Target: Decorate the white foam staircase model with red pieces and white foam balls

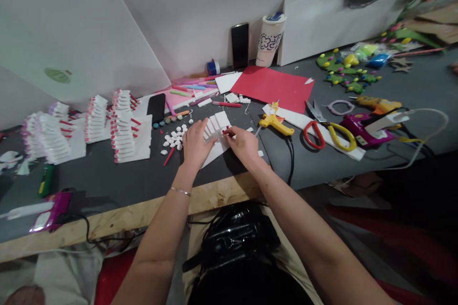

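My left hand [195,145] rests on a white stepped foam piece [217,124] lying on the grey table, its fingers pressed down on the steps. My right hand [244,144] pinches a small red strip [226,131] against the same foam piece. A heap of small white pebbles [174,137] lies just left of my left hand, with a loose red strip [169,156] beside it. A yellow glue gun [275,123] lies right of my right hand.
Finished white stepped pieces with red strips [123,126] stand at the left. A black phone [156,107], red sheet [274,87], scissors [327,129], a purple glue gun [359,128], a cup [270,39] and green felt shapes [343,69] surround the work. A black bag [236,238] is on my lap.
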A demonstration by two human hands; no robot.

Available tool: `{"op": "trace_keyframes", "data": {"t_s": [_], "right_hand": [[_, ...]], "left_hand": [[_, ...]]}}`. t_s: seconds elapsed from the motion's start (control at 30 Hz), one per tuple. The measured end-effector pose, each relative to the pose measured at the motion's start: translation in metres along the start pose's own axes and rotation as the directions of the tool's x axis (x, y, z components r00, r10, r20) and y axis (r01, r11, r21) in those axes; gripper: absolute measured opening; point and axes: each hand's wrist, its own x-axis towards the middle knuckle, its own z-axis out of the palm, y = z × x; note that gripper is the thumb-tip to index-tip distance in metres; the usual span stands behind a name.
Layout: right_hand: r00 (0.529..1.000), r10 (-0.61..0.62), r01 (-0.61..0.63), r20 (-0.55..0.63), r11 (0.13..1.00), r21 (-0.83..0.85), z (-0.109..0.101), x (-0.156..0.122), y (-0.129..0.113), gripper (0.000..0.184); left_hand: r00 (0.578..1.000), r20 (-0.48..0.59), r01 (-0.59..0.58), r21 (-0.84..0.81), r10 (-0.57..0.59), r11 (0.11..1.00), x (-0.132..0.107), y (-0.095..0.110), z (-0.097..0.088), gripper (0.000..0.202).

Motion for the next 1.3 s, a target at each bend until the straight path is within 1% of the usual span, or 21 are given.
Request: {"op": "trace_keyframes", "data": {"t_s": [0.1,0.23,0.47,0.57,0.63,0.7,0.77,0.8,0.83,0.9,0.97,1.03,1.07,1.1,1.17,1.2,1.23,1.27,1.3], "right_hand": [[1.000,0.020,-0.020,0.020,1.000,-0.011,0.000,0.001,-0.001,0.018],[0.998,0.052,-0.051,0.038,0.998,-0.026,-0.002,0.001,-0.003,0.020],[0.997,0.049,-0.047,0.060,0.998,-0.034,-0.003,0.003,-0.005,0.019],[0.998,0.044,-0.043,0.045,0.999,-0.013,-0.004,0.000,-0.005,0.019],[0.999,0.029,-0.030,0.022,0.998,0.048,-0.006,-0.006,-0.004,0.017],[1.000,0.016,-0.018,0.008,0.987,0.162,-0.009,-0.014,-0.004,0.015],[1.000,0.014,-0.021,0.024,0.947,0.320,-0.013,-0.025,-0.003,0.013],[0.999,0.014,-0.028,0.037,0.913,0.408,-0.015,-0.030,-0.003,0.012],[0.999,0.014,-0.036,0.050,0.871,0.490,-0.017,-0.036,-0.003,0.013],[0.997,0.010,-0.058,0.081,0.782,0.620,-0.020,-0.047,-0.002,0.015],[0.992,0.013,-0.100,0.128,0.710,0.697,-0.021,-0.057,-0.002,0.018],[0.984,0.014,-0.142,0.179,0.672,0.727,-0.022,-0.065,-0.002,0.020],[0.980,-0.001,-0.146,0.199,0.673,0.725,-0.023,-0.068,-0.002,0.020],[0.977,-0.029,-0.133,0.212,0.694,0.708,-0.026,-0.069,0.000,0.020],[0.976,-0.090,-0.052,0.199,0.787,0.615,-0.039,-0.069,0.009,0.022],[0.981,-0.103,0.000,0.165,0.850,0.527,-0.050,-0.066,0.017,0.024],[0.991,-0.089,0.040,0.103,0.913,0.405,-0.062,-0.062,0.029,0.026],[0.999,-0.039,0.041,-0.014,0.970,0.240,-0.076,-0.057,0.043,0.029],[0.989,0.023,-0.016,-0.146,0.999,0.049,-0.090,-0.051,0.059,0.032]], "left_hand": [[1.000,0.025,-0.003,-0.011,0.004,1.000,0.002,-0.003,0.001,0.056],[0.999,0.028,-0.027,-0.025,0.028,0.999,0.003,-0.008,0.003,0.055],[0.999,-0.016,-0.041,-0.050,0.041,0.998,0.002,-0.014,0.012,0.053],[0.999,-0.030,-0.037,-0.060,0.035,0.998,0.002,-0.012,0.010,0.054],[0.997,-0.067,-0.034,-0.059,0.030,0.998,0.000,-0.008,0.003,0.055],[0.992,-0.117,-0.051,-0.070,0.042,0.996,-0.006,0.000,-0.007,0.053],[0.987,-0.148,-0.082,-0.118,0.065,0.990,-0.016,0.011,-0.019,0.046],[0.987,-0.150,-0.089,-0.160,0.065,0.983,-0.022,0.017,-0.025,0.041],[0.989,-0.139,-0.086,-0.223,0.055,0.971,-0.030,0.024,-0.029,0.037],[0.999,-0.030,-0.041,-0.408,0.032,0.912,-0.046,0.036,-0.034,0.032],[0.991,0.132,0.092,-0.598,-0.016,0.796,-0.061,0.045,-0.034,0.031],[0.963,0.257,0.241,-0.714,-0.074,0.657,-0.073,0.050,-0.031,0.031],[0.949,0.297,0.299,-0.745,-0.105,0.596,-0.077,0.052,-0.029,0.032],[0.937,0.322,0.341,-0.765,-0.133,0.547,-0.081,0.052,-0.027,0.032],[0.918,0.349,0.396,-0.783,-0.188,0.480,-0.085,0.051,-0.025,0.031],[0.909,0.357,0.416,-0.786,-0.213,0.457,-0.086,0.050,-0.026,0.030],[0.901,0.365,0.432,-0.787,-0.232,0.440,-0.087,0.049,-0.026,0.030],[0.895,0.370,0.445,-0.788,-0.250,0.426,-0.087,0.048,-0.027,0.029],[0.890,0.374,0.454,-0.789,-0.262,0.414,-0.088,0.046,-0.029,0.029]]}}
